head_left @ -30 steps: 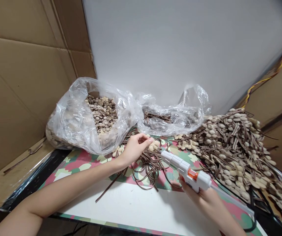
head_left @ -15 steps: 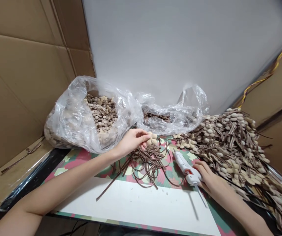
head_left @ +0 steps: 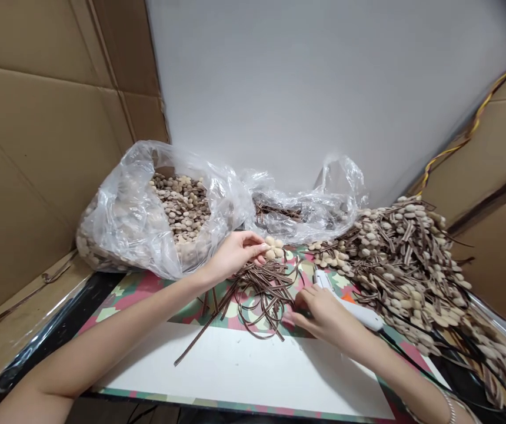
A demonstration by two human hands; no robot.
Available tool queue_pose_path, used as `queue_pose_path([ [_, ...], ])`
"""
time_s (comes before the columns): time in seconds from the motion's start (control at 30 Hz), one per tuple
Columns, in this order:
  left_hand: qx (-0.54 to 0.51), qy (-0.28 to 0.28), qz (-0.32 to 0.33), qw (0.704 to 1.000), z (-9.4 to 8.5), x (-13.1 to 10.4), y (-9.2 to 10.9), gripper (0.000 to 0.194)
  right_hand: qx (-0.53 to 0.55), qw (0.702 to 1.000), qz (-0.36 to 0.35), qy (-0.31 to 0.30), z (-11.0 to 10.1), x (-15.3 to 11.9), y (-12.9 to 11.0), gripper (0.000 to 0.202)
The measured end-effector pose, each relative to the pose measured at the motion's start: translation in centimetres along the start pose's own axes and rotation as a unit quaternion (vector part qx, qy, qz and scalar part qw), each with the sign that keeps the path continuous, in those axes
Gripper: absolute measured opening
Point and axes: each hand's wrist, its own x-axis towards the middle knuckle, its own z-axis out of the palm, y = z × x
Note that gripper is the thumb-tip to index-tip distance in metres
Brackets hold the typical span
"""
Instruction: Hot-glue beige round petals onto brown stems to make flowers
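Note:
My left hand [head_left: 246, 253] pinches a cream, flower-shaped piece [head_left: 275, 248] with rounded petals by its left side, above the back of the strip pile. Below it lies a loose tangle of brown striped strips [head_left: 264, 288]. My right hand [head_left: 317, 309] is at the right edge of those strips, thumb and fingers apart, with nothing seen in it. Behind that hand and wrist a white hot glue gun [head_left: 365, 314] lies on the mat, partly covered by the hand, its orange part showing.
A clear plastic bag [head_left: 133, 206] of petal pieces stands back left. Beside it, another plastic bag [head_left: 323, 206] holds brown strips. At right rises a heap of flower pieces with strips [head_left: 407, 253]. A white sheet [head_left: 244, 371] covers the mat's front. Cardboard walls [head_left: 36, 147] flank the table.
My right hand has put the glue gun down on the mat, let it go and moved left to the strips. My left hand still holds the flower piece in nearly the same place.

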Motion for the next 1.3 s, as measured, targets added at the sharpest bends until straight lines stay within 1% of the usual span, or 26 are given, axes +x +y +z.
queue_pose_path([
  [0.07, 0.018, -0.032, -0.002, 0.999, -0.6, -0.1, 0.6, 0.018, 0.017, 1.000, 0.012, -0.003, 0.8, 1.0, 0.0, 0.020],
  [0.13, 0.056, -0.085, -0.013, 0.995, -1.3, -0.4, 1.5, 0.018, 0.061, 0.997, 0.015, -0.036, 0.1, 1.4, 0.6, 0.020],
  [0.2, 0.086, -0.157, -0.019, 0.984, -1.8, -0.7, 2.6, 0.014, 0.142, 0.986, 0.009, -0.085, -1.8, 1.5, 1.1, 0.021],
  [0.23, 0.093, -0.195, -0.014, 0.976, -1.9, -0.8, 3.0, 0.012, 0.188, 0.977, 0.004, -0.098, -2.9, 1.5, 1.3, 0.022],
  [0.3, 0.109, -0.260, 0.019, 0.959, -1.4, -1.1, 3.6, 0.009, 0.274, 0.957, -0.005, -0.090, -5.0, 1.5, 1.3, 0.023],
  [0.33, 0.124, -0.278, 0.044, 0.951, -0.9, -1.3, 3.7, 0.008, 0.306, 0.949, -0.010, -0.069, -5.8, 1.5, 1.2, 0.023],
  [0.37, 0.143, -0.284, 0.069, 0.945, -0.3, -1.3, 3.7, 0.009, 0.333, 0.942, -0.015, -0.043, -6.4, 1.6, 1.0, 0.023],
  [0.43, 0.178, -0.278, 0.104, 0.938, 1.1, -1.4, 3.5, 0.012, 0.380, 0.925, -0.025, 0.014, -6.7, 1.7, 0.8, 0.022],
  [0.5, 0.187, -0.263, 0.113, 0.940, 2.3, -1.2, 3.2, 0.012, 0.419, 0.905, -0.027, 0.067, -6.5, 1.8, 0.6, 0.021],
  [0.57, 0.177, -0.249, 0.111, 0.946, 3.1, -1.0, 2.9, 0.013, 0.465, 0.880, -0.020, 0.095, -6.0, 1.8, 0.6, 0.019],
  [0.63, 0.159, -0.244, 0.109, 0.950, 3.4, -0.8, 2.7, 0.014, 0.520, 0.849, -0.011, 0.095, -5.6, 1.8, 0.5, 0.016],
  [0.73, 0.150, -0.252, 0.105, 0.950, 3.4, -0.8, 2.6, 0.013, 0.595, 0.801, 0.004, 0.071, -5.3, 1.6, 0.5, 0.011],
  [0.83, 0.155, -0.256, 0.091, 0.950, 3.1, -0.8, 2.4, 0.012, 0.632, 0.773, 0.035, 0.053, -5.2, 1.5, 0.6, 0.012],
  [0.93, 0.153, -0.268, 0.063, 0.949, 2.3, -0.5, 2.5, 0.015, 0.638, 0.765, 0.058, 0.064, -5.1, 1.5, 0.7, 0.014],
  [1.0, 0.147, -0.276, 0.043, 0.949, 1.8, -0.3, 2.6, 0.017, 0.638, 0.762, 0.072, 0.088, -4.9, 1.6, 0.6, 0.016],
  [1.07, 0.117, -0.288, 0.017, 0.950, 1.6, -0.1, 2.6, 0.016, 0.634, 0.761, 0.083, 0.112, -4.6, 1.7, 0.5, 0.018],
  [1.17, 0.046, -0.297, -0.018, 0.954, 2.2, -0.2, 2.2, 0.015, 0.625, 0.763, 0.088, 0.139, -3.9, 1.9, 0.1, 0.020],
  [1.3, -0.015, -0.263, -0.020, 0.964, 3.7, -0.5, 1.1, 0.015, 0.619, 0.763, 0.095, 0.160, -3.3, 2.1, -0.3, 0.023],
])
